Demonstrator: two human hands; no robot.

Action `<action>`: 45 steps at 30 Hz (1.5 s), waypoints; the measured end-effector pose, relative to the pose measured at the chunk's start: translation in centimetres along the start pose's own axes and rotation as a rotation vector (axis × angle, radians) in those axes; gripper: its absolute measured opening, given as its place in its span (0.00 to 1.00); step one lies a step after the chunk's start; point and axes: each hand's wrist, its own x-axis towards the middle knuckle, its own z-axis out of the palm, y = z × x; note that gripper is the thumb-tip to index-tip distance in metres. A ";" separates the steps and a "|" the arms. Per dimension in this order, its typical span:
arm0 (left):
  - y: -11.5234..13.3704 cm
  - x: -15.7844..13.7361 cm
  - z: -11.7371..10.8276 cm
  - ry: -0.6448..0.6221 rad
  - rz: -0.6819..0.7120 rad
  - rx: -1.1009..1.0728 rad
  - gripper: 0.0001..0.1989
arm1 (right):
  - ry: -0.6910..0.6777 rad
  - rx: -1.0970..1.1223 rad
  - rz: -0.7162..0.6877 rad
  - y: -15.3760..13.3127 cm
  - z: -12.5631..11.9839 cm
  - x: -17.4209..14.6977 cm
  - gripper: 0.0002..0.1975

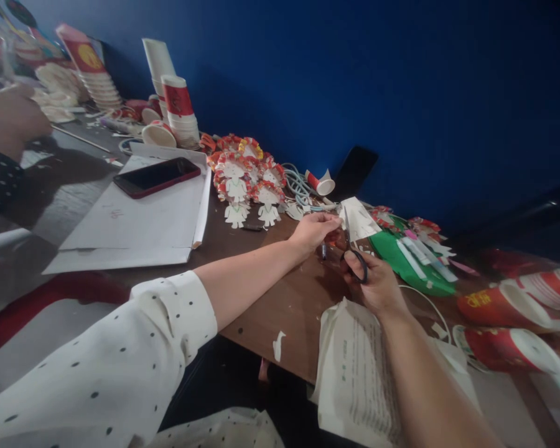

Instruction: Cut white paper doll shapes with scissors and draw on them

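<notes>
My right hand (371, 280) is closed around the black handles of a pair of scissors (348, 231), whose blades point up and away from me. A piece of white paper (360, 219) lies at the blades, its far part angled to the right. My left hand (315, 231) pinches the near left edge of that paper, close to the blade tips. Under the hands, a small marker-like item (324, 251) rests on the brown table (270, 292). Several paper dolls (236, 186) with red frilled heads are piled beyond my left wrist.
A phone (158, 177) lies on a white folder (121, 224) at left. Stacked paper cups (180, 109) stand behind it; more cups (504, 305) lie at right. A paper bag (354, 373) sits by my right forearm. Another person's hand (14, 115) is at far left.
</notes>
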 end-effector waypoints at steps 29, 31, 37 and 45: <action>0.8 -0.3 0.1 -0.006 -0.018 0.120 0.08 | -0.001 -0.109 -0.036 -0.8 -0.5 -0.2 0.22; 0.8 -0.3 0.1 -0.011 -0.015 0.119 0.08 | 0.002 -0.107 -0.037 -0.9 -0.4 -0.2 0.22; 0.9 -0.3 0.2 -0.013 -0.014 0.106 0.08 | 0.006 -0.160 -0.062 -1.6 -0.2 -0.4 0.24; 1.0 -0.5 0.3 -0.022 -0.020 0.121 0.08 | -0.005 -0.127 -0.052 -1.5 0.0 -0.5 0.22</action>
